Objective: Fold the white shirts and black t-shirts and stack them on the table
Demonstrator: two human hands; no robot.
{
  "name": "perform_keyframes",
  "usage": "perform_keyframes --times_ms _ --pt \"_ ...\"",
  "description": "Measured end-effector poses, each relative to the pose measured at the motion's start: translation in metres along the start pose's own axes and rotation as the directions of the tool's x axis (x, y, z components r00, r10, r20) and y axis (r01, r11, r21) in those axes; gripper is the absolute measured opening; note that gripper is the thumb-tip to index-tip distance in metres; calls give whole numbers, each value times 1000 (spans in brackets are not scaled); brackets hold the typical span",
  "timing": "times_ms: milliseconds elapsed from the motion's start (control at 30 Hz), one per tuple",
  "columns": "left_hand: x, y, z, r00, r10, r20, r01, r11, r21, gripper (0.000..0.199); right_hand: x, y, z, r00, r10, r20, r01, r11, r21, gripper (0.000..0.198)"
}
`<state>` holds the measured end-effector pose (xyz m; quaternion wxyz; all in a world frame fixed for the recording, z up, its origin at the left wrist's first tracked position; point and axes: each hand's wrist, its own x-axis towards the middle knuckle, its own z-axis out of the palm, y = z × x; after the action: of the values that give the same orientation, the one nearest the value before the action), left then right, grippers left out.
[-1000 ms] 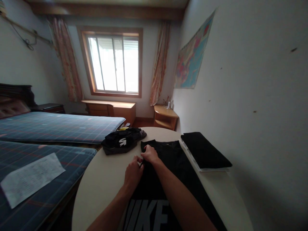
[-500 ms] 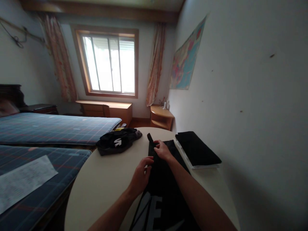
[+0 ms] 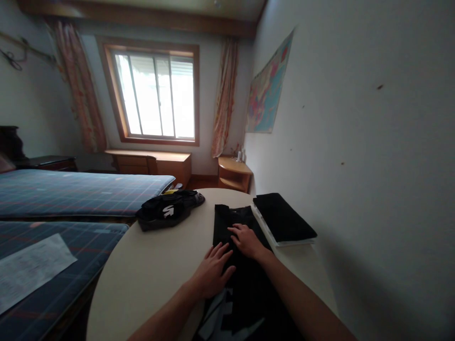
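A black T-shirt with large grey print lies lengthwise on the round cream table, its sides folded in and its neck end away from me. My left hand rests on its left edge, fingers spread and palm down. Higher up on the cloth lies my right hand, its fingers stretched out flat and pointing left. Neither hand grips anything. My forearms hide part of the shirt's near right side.
A bunched black item with a white logo lies on the table's left. Right of the shirt is a folded black cloth on something white. A paper sheet lies on the near mattress. A wall stands close on the right.
My right hand has let go of the shirt's far edge and come nearer, now flat on it. The raised corner lies down. My left hand's fingers have spread onto the cloth.
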<state>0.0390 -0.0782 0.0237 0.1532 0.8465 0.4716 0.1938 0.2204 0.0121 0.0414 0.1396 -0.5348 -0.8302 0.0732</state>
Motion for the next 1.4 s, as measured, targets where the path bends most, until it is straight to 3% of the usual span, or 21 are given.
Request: perform_keyframes --times_ms 200,467,633,800,967,1133,1267,1400 --pt "-5 3 -5 999 7 31 -9 999 46 52 16 -2 7 1000 4 23 -2 998 -61 45" --pt "-7 -1 -4 998 31 54 -32 999 19 58 70 -20 15 994 -46 98 55 994 -93 49" --pt "-9 -2 -4 997 26 70 -26 1000 6 61 93 -20 36 982 65 180 -55 996 -64 57" --pt "-6 -9 -4 997 22 74 -22 1000 8 59 100 -18 45 978 165 127 -161 986 -40 61" --pt "-5 -16 -12 997 16 74 -18 1000 22 58 83 -15 26 996 69 51 -65 995 -70 51" --pt "-4 -27 -17 999 11 38 -13 999 35 56 32 -5 5 992 35 124 -23 995 -95 47" --pt "-3 -33 -18 1000 -22 17 21 999 41 55 1 0 7 972 66 226 -59 998 -37 52" --pt "-1 -34 -20 997 -63 -47 67 995 77 53 -2 -2 17 965 106 240 -106 994 -12 57"
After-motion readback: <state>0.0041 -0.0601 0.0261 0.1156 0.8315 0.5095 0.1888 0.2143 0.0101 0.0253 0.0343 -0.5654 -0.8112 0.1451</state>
